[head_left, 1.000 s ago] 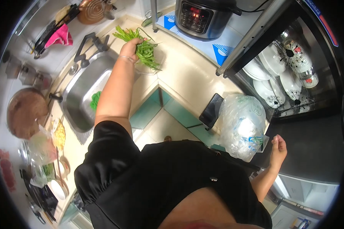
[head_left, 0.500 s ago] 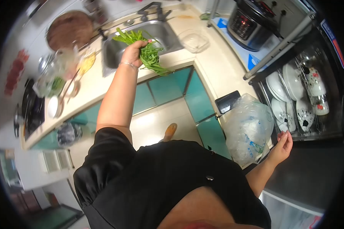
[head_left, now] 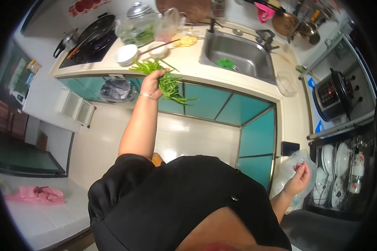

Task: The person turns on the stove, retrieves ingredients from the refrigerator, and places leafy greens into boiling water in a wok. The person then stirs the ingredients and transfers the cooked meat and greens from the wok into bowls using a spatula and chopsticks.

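My left hand (head_left: 153, 85) is closed around a bunch of leafy green vegetables (head_left: 170, 87). It holds them in the air before the counter's front edge, and their long stems and leaves hang out on both sides of the fist. On the right, my right hand (head_left: 298, 179) hovers over a clear plastic bag (head_left: 285, 179) with its fingers loosely curled and a gap between them. Nothing shows in it; whether it touches the bag I cannot tell. Behind the greens stand a white bowl (head_left: 126, 55) and a second bowl (head_left: 158, 50) with chopsticks (head_left: 160, 47) across it.
The steel sink (head_left: 243, 56) has a small green item (head_left: 225, 63) in it. A wok (head_left: 97, 30) sits on the stove at left. Along the right are a clear plastic box (head_left: 286, 83), an electric cooker (head_left: 337, 94), a phone (head_left: 290, 148) and a dish rack (head_left: 335, 180). A bin (head_left: 117, 90) hangs below the counter.
My view and body have turned left. The greens have gone from over the sink to before the bowls, still in my left hand. My right hand has shifted from beside the dish rack to over the bag.
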The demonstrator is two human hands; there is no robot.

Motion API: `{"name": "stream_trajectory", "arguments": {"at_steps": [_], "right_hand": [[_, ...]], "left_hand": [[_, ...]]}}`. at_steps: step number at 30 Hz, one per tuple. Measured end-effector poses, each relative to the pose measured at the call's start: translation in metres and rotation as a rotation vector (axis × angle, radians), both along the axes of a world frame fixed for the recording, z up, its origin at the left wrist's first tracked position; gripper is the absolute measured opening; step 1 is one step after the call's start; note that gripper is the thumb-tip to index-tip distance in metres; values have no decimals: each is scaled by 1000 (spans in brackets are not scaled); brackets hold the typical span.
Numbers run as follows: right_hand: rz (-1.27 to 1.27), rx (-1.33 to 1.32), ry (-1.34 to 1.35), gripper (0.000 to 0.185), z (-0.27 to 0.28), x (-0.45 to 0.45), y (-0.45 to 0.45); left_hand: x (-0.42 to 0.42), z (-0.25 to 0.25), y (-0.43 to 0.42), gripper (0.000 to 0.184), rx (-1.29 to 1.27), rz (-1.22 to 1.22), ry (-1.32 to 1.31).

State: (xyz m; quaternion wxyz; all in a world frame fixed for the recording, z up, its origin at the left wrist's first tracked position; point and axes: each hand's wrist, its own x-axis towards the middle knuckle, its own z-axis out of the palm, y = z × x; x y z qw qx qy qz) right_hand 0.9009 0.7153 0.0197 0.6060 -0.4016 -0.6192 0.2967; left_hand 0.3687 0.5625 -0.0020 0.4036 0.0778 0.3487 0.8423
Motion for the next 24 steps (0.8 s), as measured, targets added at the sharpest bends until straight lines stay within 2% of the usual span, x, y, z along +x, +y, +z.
{"name": "stream_trajectory", "arguments": {"at_steps": [3, 5, 7, 12, 14, 19, 22, 24], "right_hand": [[181, -138, 56, 18, -15, -79, -28], [272, -177, -27, 17, -33, -130, -43], [305, -186, -73, 16, -40, -191, -66], [579, -198, -226, 15, -58, -316, -108], [610, -190, -215, 14, -64, -356, -118], [635, -216, -391, 14, -71, -430, -117], [680, -261, -419, 13, -84, -481, -109], [726, -282, -341, 13, -92, -522, -105]], "left_hand": [[-53, -5, -74, 19, -12, 82, -3], [-89, -5, -121, 20, -45, 189, -6], [-130, -6, -168, 19, -49, 217, 29], [-214, 0, -263, 18, -84, 282, 48], [-245, 6, -285, 17, -148, 374, 67], [-311, 41, -299, 18, -196, 467, 146], [-352, 66, -295, 17, -195, 555, 243], [-390, 76, -295, 18, -216, 536, 264]]}}
